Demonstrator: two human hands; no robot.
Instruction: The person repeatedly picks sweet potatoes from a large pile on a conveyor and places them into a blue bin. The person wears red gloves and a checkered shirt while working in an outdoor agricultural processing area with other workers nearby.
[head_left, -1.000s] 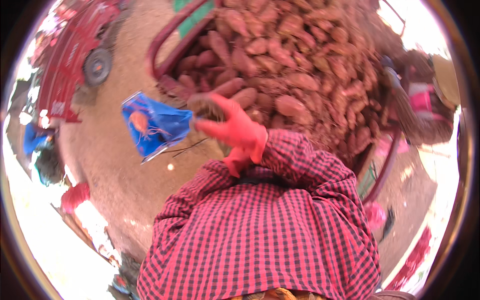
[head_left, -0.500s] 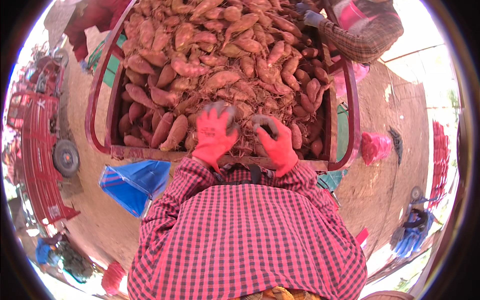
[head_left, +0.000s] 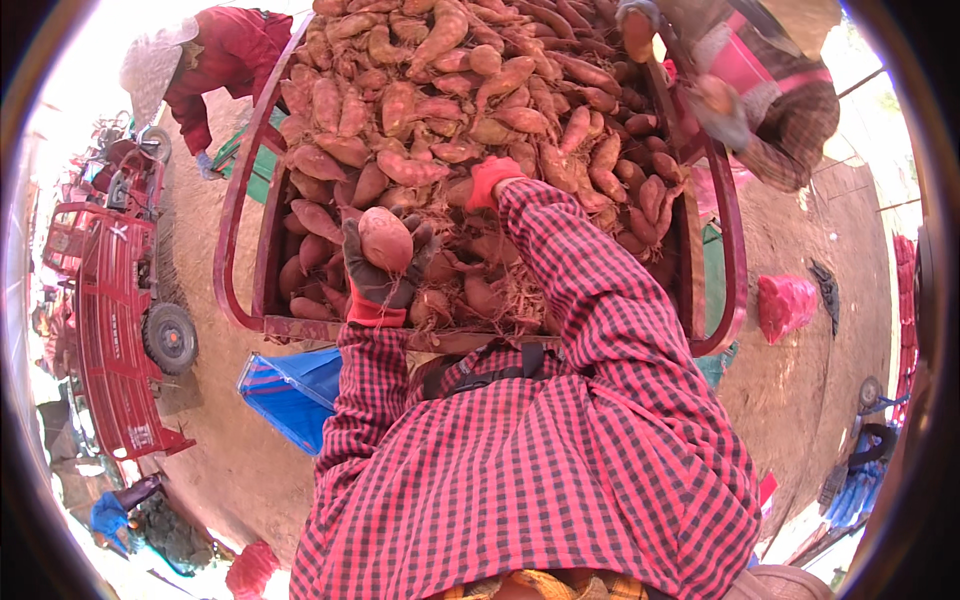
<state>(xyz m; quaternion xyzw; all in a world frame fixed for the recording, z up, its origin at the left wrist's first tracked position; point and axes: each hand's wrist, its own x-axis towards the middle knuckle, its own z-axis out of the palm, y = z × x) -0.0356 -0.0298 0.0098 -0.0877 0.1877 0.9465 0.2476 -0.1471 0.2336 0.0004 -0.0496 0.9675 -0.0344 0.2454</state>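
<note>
A rounded sweet potato rests in my left hand, which is palm up near the front of the load. Its dark gloved fingers curl around the sweet potato's sides. My right hand, in a red glove, reaches farther out over the middle of the heap. Its fingers point down among the sweet potatoes and are hidden, so what they hold does not show. Loose stringy roots lie over the pile in front of me. All of this sits inside a red metal-framed cart bed.
At the upper right, a co-worker's gloved hand holds a sweet potato; their other hand is blurred. Another person in a red sleeve bends at the upper left. Around the cart are a blue bag, a pink sack and a red vehicle.
My left hand has turned palm up and now holds a sweet potato. My right hand has moved forward from the front edge into the heap. The view has shifted slightly.
</note>
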